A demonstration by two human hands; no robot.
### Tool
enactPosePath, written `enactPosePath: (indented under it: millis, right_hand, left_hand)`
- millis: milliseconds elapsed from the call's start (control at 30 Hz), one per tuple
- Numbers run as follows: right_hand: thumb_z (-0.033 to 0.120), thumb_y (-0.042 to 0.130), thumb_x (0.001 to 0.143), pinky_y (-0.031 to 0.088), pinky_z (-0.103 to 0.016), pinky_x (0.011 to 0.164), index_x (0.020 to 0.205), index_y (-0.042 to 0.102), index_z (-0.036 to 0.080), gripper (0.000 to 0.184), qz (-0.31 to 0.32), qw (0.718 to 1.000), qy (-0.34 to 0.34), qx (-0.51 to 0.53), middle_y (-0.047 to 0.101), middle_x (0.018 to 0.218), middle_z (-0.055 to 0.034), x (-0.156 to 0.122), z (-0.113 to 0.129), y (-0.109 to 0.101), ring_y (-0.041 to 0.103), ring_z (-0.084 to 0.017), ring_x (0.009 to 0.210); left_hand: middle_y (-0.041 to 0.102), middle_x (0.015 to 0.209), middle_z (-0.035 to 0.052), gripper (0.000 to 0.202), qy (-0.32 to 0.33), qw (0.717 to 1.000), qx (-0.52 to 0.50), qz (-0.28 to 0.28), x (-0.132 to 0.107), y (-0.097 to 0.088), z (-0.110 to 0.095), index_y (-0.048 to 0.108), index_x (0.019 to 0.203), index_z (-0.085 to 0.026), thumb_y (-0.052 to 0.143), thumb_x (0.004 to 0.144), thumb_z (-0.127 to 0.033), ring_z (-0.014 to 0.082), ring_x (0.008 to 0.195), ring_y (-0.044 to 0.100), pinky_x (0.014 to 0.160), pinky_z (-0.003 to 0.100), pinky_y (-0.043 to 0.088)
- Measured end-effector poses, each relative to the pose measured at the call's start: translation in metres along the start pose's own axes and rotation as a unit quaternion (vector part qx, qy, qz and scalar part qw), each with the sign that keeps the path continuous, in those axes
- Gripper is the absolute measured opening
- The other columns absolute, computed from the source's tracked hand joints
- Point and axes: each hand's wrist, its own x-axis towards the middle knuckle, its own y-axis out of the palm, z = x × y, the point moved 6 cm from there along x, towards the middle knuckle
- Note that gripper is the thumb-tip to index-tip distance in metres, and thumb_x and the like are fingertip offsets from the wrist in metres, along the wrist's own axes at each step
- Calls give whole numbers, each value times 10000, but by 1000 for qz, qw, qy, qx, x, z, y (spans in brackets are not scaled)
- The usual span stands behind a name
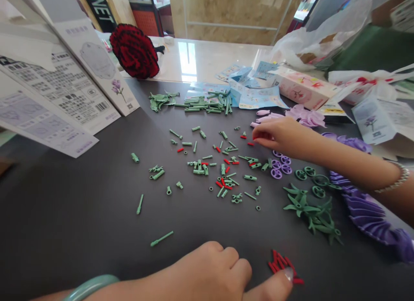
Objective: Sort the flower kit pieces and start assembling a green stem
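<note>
My left hand, with a pale green bangle on the wrist, is low in the view. One digit stretches out and touches a small pile of red pins; the other fingers are curled, their tips hidden. Farther off, my right hand reaches in from the right in a closed pinch low over the table. A little red shows at its fingertips, but what they hold is unclear. A loose red pin lies just beside them. Small green connector pieces are scattered over the middle, mixed with more red pins.
Green rods and leaves lie at the back, near blue instruction sheets. Purple rings, green star-shaped leaves and purple petals lie right. A white box stands left; a red-black flower lies behind.
</note>
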Motion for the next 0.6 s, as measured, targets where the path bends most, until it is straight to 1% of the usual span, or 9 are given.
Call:
enactPosePath:
  millis: [133,200,300,433,500,600]
  right_hand:
    - [267,496,875,473,-346,714,918,749,215,263,41,999,12,-1,748,877,-73,5,0,10,661,-221,783]
    - [276,495,875,467,-333,683,918,750,218,265,52,999,11,-7,751,868,-67,6,0,14,665,-213,759]
    - [282,479,889,466,-341,683,931,748,203,284,59,998,-4,-25,750,892,-91,8,2,16,671,-225,775]
    - [269,483,884,472,-369,720,940,751,165,293,76,997,-14,-27,749,908,-114,10,5,12,673,-247,794]
    - [266,502,867,476,-373,734,938,758,163,285,73,997,-11,-26,751,891,-105,13,6,9,673,-251,805]
    - [263,513,854,488,-359,744,931,771,180,282,40,999,10,-16,758,885,-92,17,6,4,681,-237,802]
  left_hand:
    - [611,729,-29,536,-11,1000,-4,7,0,2,1,325,1487,-163,496,1030,-386,167,534,525,423,310,327]
    - [623,744,-22,538,-13,1000,-10,8,1,1,1,321,1484,-162,493,1032,-395,172,555,546,429,314,334]
    - [631,745,-19,540,-15,1000,-13,6,0,-1,1,319,1476,-153,493,1030,-402,181,551,551,415,321,325]
    - [639,758,-19,518,-14,1000,-6,11,0,-5,1,334,1463,-148,516,1022,-352,183,546,551,412,325,329]
    - [638,757,-18,516,-12,1000,-8,12,0,-7,1,335,1461,-148,511,1025,-360,183,544,547,412,325,329]
    - [642,778,-7,530,-18,1000,-12,19,0,-6,2,314,1470,-147,501,1022,-358,187,564,557,424,326,343]
